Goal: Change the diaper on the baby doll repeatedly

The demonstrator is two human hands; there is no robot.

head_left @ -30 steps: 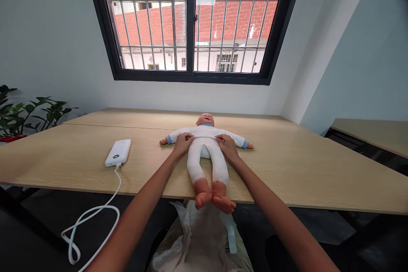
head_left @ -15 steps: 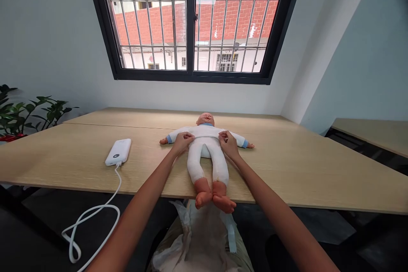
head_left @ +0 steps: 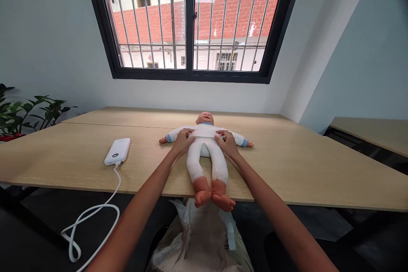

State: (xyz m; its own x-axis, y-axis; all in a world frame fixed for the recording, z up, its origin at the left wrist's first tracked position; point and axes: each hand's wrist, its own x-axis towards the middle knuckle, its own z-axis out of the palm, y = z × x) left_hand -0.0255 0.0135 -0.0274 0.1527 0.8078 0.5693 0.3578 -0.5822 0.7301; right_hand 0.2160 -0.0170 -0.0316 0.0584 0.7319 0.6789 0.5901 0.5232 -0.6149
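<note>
Doll (head_left: 205,145) on its back on the desk (head_left: 293,170), feet over near edge. L hand (head_left: 182,141) & R hand (head_left: 227,143) at either side of its waist; grip's apart on both, gap btwn thumb & index. White pwr bank (head_left: 117,151) w/ cord (head_left: 103,206) sits left of L arm (head_left: 149,195).

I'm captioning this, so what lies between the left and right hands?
In the head view, the white-clothed doll lies there, its midsection between the left hand and right hand.

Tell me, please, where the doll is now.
In the head view, the doll lies face up on the table, lower centre, between the left hand and right hand, feet past the near edge.
</note>
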